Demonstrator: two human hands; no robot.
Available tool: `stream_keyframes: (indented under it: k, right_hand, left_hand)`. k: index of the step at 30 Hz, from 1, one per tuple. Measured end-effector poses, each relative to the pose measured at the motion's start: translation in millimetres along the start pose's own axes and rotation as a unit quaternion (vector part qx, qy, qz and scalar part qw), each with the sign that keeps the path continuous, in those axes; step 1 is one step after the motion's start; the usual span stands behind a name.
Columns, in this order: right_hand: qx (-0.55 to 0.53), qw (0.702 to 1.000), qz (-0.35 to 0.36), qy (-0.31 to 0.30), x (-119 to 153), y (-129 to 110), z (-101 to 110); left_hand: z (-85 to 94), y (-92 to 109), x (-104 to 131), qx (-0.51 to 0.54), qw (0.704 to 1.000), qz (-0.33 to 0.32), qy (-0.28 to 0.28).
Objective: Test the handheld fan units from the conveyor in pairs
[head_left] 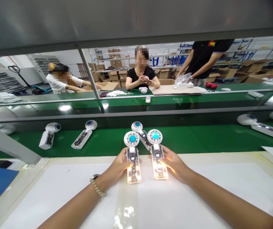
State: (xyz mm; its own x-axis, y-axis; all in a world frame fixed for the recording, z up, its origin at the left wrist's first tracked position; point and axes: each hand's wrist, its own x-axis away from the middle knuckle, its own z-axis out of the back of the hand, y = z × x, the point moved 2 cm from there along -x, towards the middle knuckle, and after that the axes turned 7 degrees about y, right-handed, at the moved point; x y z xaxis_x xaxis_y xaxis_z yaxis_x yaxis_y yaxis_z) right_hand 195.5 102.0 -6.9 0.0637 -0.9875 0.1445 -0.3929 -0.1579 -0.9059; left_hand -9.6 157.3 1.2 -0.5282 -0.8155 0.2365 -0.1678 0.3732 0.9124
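Clasping one fan (133,156) is the left grip (121,164), another fan (158,154) the right grip (176,163). Bodies (134,177) look light, stiff, safest to hold.

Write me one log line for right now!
left hand: holds glowing device | right hand: holds brighter glowing device | green surface: similar devices

I am watching the left device (133,167) and the right device (159,163) glowing amber through clear casings, white heads ringing blue centres; the belt (193,140) is showing green, the surface (169,206) white.
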Motion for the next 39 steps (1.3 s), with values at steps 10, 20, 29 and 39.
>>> stream_keyframes:
  k: [10, 20, 29, 39]
  right_hand:
    - [-0.025, 0.999, -0.016, -0.012, -2.5, 7.2, 5.7]
    - [-0.008, 1.000, -0.016, 0.001, -0.5, 4.5, 2.8]
    - [-0.027, 1.000, -0.016, 0.004, -1.2, 2.8, 0.3]
    - [-0.020, 1.000, -0.009, 0.012, -2.2, 6.7, 1.9]
  left_hand:
    - [-1.4, 0.4, 0.8, -0.003, 1.000, -0.012, -0.011]
    - [-1.4, 1.2, 0.2, -0.022, 1.000, -0.018, -0.009]
    - [1.9, -2.7, -2.0, -0.014, 1.000, -0.019, -0.013]
    - [2.9, -4.6, -2.1, -0.018, 0.999, -0.027, -0.014]
